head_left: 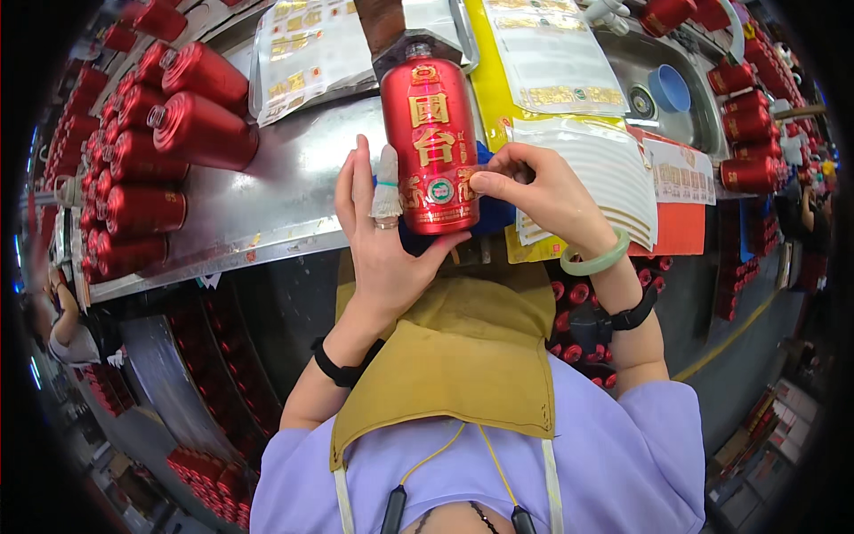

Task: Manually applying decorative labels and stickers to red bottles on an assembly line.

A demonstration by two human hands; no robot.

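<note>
A glossy red bottle (433,116) with gold raised characters lies tilted in front of me, its neck pointing away. My left hand (382,240) supports it, thumb under the base and fingers along the left side. A white fingertip cover (385,187) with a green band sits on one of those fingers. At the bottle's lower right, my right hand (551,191) has thumb and forefinger pinched against the edge of a gold decal (466,185); what lies between them is too small to make out. A round green-and-white emblem (440,190) shows near the base.
Red bottles (200,129) crowd the metal bench (311,151) at left. Decal sheets (298,53) lie at the back, with more white gold-edged sheets (592,169) to the right. Beyond is a sink (640,58) holding a blue bowl (669,88). More bottles (738,116) stand far right.
</note>
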